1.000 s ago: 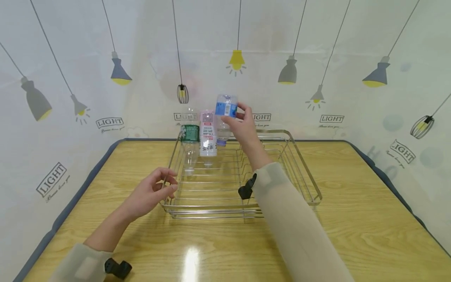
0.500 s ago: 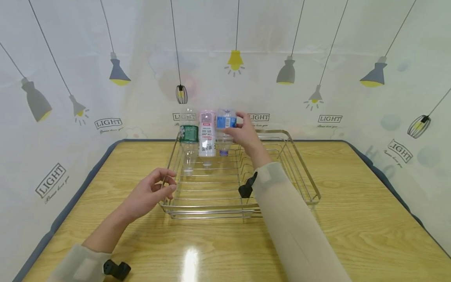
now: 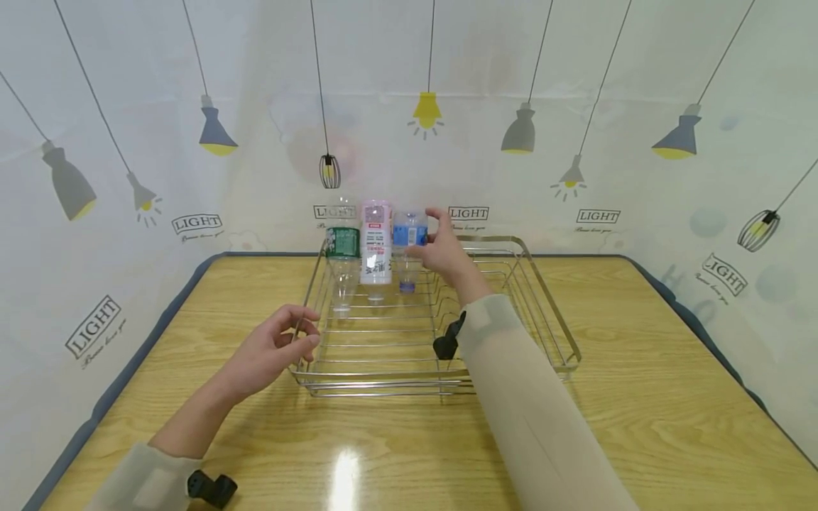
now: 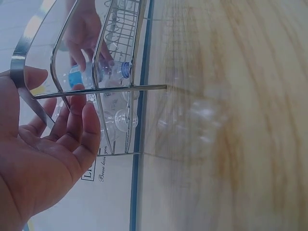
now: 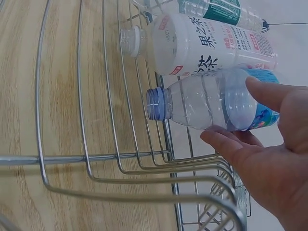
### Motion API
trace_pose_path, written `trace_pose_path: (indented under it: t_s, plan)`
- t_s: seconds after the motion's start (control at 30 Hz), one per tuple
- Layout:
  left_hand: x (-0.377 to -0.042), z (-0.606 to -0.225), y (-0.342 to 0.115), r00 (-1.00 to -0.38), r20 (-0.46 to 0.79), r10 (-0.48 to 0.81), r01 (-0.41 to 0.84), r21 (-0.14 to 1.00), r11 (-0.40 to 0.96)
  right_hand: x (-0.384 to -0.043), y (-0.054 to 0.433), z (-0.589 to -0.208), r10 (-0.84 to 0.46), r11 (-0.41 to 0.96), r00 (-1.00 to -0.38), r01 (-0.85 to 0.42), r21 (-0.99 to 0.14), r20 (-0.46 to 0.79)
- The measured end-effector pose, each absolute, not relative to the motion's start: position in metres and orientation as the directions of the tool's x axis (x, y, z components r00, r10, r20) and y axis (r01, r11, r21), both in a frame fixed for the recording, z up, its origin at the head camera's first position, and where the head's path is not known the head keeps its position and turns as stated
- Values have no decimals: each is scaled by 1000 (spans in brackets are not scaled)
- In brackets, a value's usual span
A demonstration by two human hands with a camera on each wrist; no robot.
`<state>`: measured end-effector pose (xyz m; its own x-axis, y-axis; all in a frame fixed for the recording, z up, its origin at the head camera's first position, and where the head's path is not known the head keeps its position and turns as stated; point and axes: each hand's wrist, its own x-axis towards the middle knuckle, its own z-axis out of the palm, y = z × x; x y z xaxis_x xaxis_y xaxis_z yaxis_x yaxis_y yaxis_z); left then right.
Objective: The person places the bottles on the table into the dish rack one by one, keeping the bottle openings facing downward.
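My left hand [image 3: 275, 348] curls loosely round the left rim of a metal wire dish rack [image 3: 434, 374]; in the left wrist view, the rim runs between thumb and fingers. My right hand [image 3: 444, 252] is beside a clear bottle with a blue label [image 3: 410, 235], which stands upside down at the rack's back. Its thumb and fingers [image 5: 221, 144] are spread on either side of the bottle, nearly straight. Left of that bottle stand an upside-down white-and-pink labelled bottle [image 3: 375, 245] and an upside-down clear bottle with a green label [image 3: 343, 243].
The rack sits on a wooden table [image 3: 639, 397]. Wire dividers [image 3: 444, 291] run through its middle. Behind it hangs a pale cloth [image 3: 377, 64] printed with lamps, close to the bottles.
The right hand has lowered the blue-labelled bottle beside the others. Thumb and fingers have since spread wider while the bottle sank slightly further. The left hand has hardly moved.
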<state>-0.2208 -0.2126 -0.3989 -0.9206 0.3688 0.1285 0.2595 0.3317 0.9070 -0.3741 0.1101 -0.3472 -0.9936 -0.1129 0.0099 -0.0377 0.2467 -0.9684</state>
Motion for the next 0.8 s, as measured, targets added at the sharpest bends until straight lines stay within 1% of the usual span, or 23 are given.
trace_pose_path:
  t_s: [0.57,0.8]
  plan:
    - [-220,-397,-212,-923,120,366,254,904,343,-372,109,-349,-116,301,-993,-61,-952,27]
    - [-220,-398,-212,-924,115,365,250,904,348,-373,109,-348,-104,353,-994,-69,-933,35]
